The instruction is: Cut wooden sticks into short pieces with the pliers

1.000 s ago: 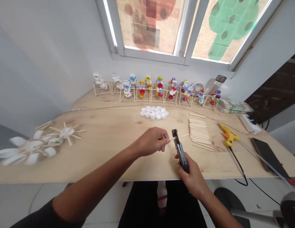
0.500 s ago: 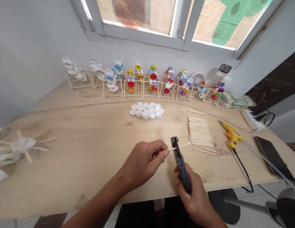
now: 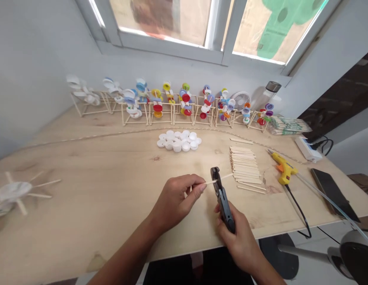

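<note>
Between thumb and fingertips, my left hand (image 3: 179, 198) pinches a thin wooden stick (image 3: 210, 182). The stick runs to the right through the jaws of dark metal pliers (image 3: 223, 202), and its far end reaches the left side of a stick pile. Wrapped round the pliers' handles is my right hand (image 3: 239, 233). Whether the jaws press on the stick is too small to tell. The pile of wooden sticks (image 3: 246, 164) lies just beyond the pliers. White bottle caps (image 3: 177, 145) stand grouped behind my left hand.
Small stick frames with coloured cap wheels (image 3: 186, 103) line the back by the wall. To the right lie a yellow glue gun (image 3: 285, 168) with its cord, a phone (image 3: 334, 194) and a power strip (image 3: 308, 148). A spoked stick wheel (image 3: 16, 192) is at the left.
The whole view has shifted slightly, so the table items appear further left. Both hands keep their holds, and the stick still sits through the pliers' jaws.
</note>
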`<state>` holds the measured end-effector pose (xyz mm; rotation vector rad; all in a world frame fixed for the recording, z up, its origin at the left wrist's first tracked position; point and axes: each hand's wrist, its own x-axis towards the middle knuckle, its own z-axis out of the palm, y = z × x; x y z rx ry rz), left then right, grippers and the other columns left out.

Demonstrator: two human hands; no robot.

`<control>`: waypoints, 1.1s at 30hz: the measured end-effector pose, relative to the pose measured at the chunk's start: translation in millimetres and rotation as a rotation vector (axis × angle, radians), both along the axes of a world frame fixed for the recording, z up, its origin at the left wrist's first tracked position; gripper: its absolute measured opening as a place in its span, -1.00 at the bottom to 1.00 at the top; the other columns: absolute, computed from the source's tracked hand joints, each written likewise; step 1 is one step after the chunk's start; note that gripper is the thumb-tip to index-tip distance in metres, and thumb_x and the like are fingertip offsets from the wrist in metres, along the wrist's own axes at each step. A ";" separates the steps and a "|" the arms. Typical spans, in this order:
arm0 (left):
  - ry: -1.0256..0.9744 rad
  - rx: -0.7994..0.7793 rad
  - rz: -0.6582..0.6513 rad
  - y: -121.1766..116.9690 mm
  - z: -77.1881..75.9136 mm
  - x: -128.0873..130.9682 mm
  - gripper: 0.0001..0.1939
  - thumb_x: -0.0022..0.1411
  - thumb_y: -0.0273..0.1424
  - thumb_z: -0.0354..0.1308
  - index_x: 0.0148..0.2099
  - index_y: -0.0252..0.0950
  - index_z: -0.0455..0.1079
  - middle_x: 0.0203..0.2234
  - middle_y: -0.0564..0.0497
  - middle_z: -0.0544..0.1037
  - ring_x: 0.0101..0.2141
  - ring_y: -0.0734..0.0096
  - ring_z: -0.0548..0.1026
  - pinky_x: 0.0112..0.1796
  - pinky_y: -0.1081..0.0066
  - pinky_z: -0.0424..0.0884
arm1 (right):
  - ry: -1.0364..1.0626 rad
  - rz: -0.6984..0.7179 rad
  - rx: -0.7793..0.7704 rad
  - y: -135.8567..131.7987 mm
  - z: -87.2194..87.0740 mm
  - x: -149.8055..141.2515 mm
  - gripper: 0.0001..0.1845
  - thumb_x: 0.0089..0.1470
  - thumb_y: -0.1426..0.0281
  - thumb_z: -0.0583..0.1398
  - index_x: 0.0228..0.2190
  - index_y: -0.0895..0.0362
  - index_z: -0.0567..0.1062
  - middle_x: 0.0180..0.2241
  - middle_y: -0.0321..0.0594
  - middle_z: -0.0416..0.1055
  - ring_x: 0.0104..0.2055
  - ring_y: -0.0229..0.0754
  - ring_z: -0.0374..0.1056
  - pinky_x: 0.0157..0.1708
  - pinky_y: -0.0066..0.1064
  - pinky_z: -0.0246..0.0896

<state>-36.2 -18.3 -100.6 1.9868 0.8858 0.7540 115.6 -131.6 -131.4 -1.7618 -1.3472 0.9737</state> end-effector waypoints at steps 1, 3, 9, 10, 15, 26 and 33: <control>-0.003 -0.003 0.013 -0.4 0.1 -0.4 -0.80 0.17 -0.32 -0.01 -0.38 -0.28 0.40 -0.58 0.07 0.43 -0.55 0.53 0.32 -0.47 0.51 0.24 | 0.041 -0.009 -0.013 0.3 -1.0 0.5 -0.87 -0.03 0.47 0.05 -0.34 0.13 0.31 -0.53 -0.38 0.21 -0.52 -0.31 0.16 -0.52 -0.51 0.07; -0.007 -0.019 0.046 -2.5 0.1 -1.9 -0.79 0.16 -0.31 0.00 -0.39 -0.29 0.40 -0.58 0.06 0.44 -0.55 0.53 0.32 -0.48 0.51 0.24 | 0.147 -0.022 -0.051 0.5 -3.4 1.0 -0.85 0.01 0.43 0.04 -0.30 0.13 0.29 -0.61 -0.44 0.09 -0.62 -0.34 0.08 -0.62 -0.54 0.02; -0.260 -0.372 0.134 -12.7 -6.1 -5.6 -0.80 0.12 -0.29 0.06 -0.28 -0.31 0.40 -0.57 0.04 0.46 -0.53 0.50 0.36 -0.50 0.50 0.27 | 0.303 -0.011 -0.086 -1.1 -3.4 0.2 -0.84 0.03 0.37 0.05 -0.29 0.14 0.25 -0.68 -0.51 0.04 -0.69 -0.38 0.02 -0.68 -0.56 0.00; -0.344 -0.485 0.128 -13.9 -7.6 -5.6 -0.78 0.11 -0.29 0.07 -0.24 -0.32 0.39 -0.59 0.04 0.45 -0.56 0.52 0.34 -0.52 0.50 0.27 | 0.304 -0.012 -0.081 -1.3 -2.9 0.3 -0.84 0.02 0.36 0.05 -0.29 0.14 0.25 -0.68 -0.51 0.04 -0.69 -0.38 0.02 -0.68 -0.56 0.00; -0.724 -0.945 0.083 -16.3 -10.5 -4.9 -0.80 0.05 -0.31 0.12 -0.28 -0.32 0.32 -0.51 0.01 0.42 -0.54 0.53 0.33 -0.55 0.51 0.25 | 0.313 -0.009 -0.072 -1.4 -3.6 1.9 -0.81 0.01 0.34 0.05 -0.29 0.14 0.26 -0.67 -0.51 0.04 -0.70 -0.39 0.01 -0.69 -0.56 0.01; -0.495 -0.648 0.212 -27.1 -7.0 6.9 -0.76 -0.02 -0.29 0.19 -0.36 -0.27 0.22 -0.66 0.22 0.11 -0.67 0.66 0.08 -0.64 0.58 0.04 | 0.118 0.000 0.014 -5.4 -4.1 0.2 -0.84 -0.01 0.41 0.05 -0.31 0.13 0.32 -0.62 -0.45 0.11 -0.62 -0.34 0.09 -0.61 -0.53 0.01; 0.096 0.262 0.222 -33.1 -6.0 8.6 -0.83 0.17 -0.31 -0.01 -0.27 -0.25 0.34 -0.56 0.08 0.34 -0.54 0.50 0.30 -0.48 0.50 0.19 | -0.055 0.005 0.066 -7.6 4.6 -2.8 -0.84 -0.09 0.46 0.08 -0.36 0.13 0.36 -0.58 -0.38 0.24 -0.53 -0.28 0.16 -0.50 -0.50 0.06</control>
